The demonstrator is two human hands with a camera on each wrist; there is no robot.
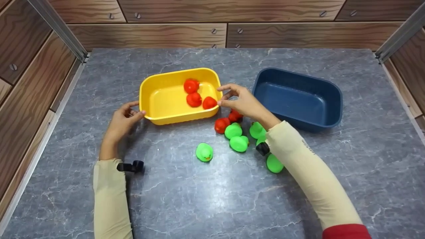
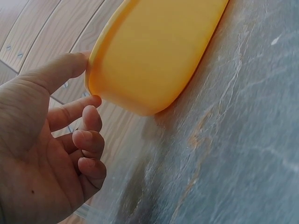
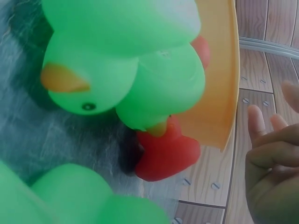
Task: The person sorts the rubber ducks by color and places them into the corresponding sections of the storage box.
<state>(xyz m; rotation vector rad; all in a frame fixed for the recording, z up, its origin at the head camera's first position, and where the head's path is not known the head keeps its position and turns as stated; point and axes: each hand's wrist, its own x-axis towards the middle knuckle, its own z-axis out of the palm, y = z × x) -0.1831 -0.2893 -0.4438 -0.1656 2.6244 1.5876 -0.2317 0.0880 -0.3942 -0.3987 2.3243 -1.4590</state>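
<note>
Yellow tub [image 1: 166, 101] sits at 11 o'clock on the table [image 1: 166, 192], red ducks [image 1: 191, 86] inside. Left hand [image 1: 122, 122] touches its 9 o'clock end, right hand [image 1: 244, 102] at 3, thumbs and fingers kinda apart.

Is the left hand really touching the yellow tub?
Touching. The left wrist view shows it: the left hand has its thumb and one fingertip meeting the yellow tub at its edge, no gap showing.
</note>
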